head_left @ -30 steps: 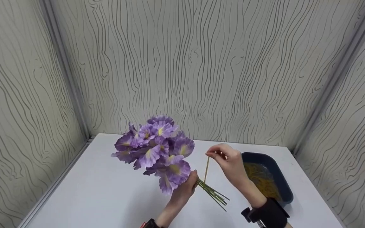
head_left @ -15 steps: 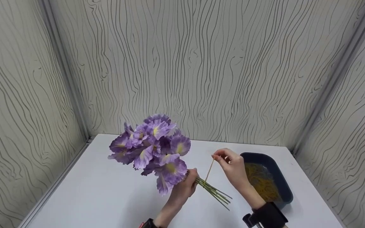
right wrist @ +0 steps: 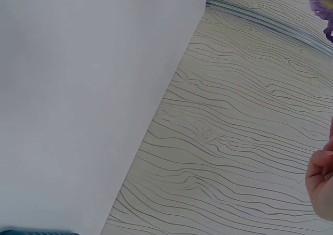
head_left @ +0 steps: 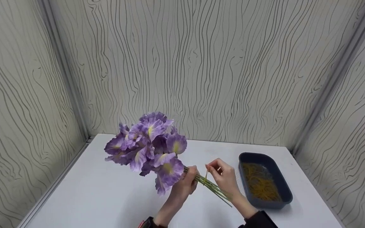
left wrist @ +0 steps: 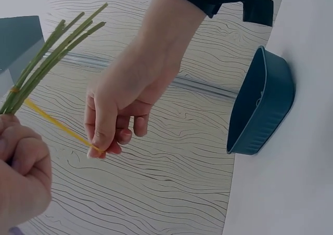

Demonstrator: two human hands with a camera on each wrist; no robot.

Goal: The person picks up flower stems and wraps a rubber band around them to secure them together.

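My left hand (head_left: pixel 185 183) grips a bunch of purple artificial irises (head_left: pixel 150 148) just below the blooms, raised over the table. The green stems (head_left: pixel 215 189) stick out of the fist toward the lower right. Around them, just past the left hand, goes a yellow rubber band (left wrist: pixel 57 121). Thumb and fingertips of my right hand (head_left: pixel 223 175) pinch the band's free end and draw it away from the stems. In the left wrist view the right hand (left wrist: pixel 127 92) shows from the side, the band taut. The right wrist view catches only part of a hand at its edge.
A dark blue bin (head_left: pixel 272 171) with many yellow rubber bands (head_left: pixel 261 185) inside stands on the white table (head_left: pixel 106 196), right of the hands. Wood-grain patterned panels (head_left: pixel 182 69) enclose the table at the back and both sides.
My right hand first moved slightly right, then came down and closer to the stems, shortening the visible stretch of rubber band. The bouquet has shifted slightly left.
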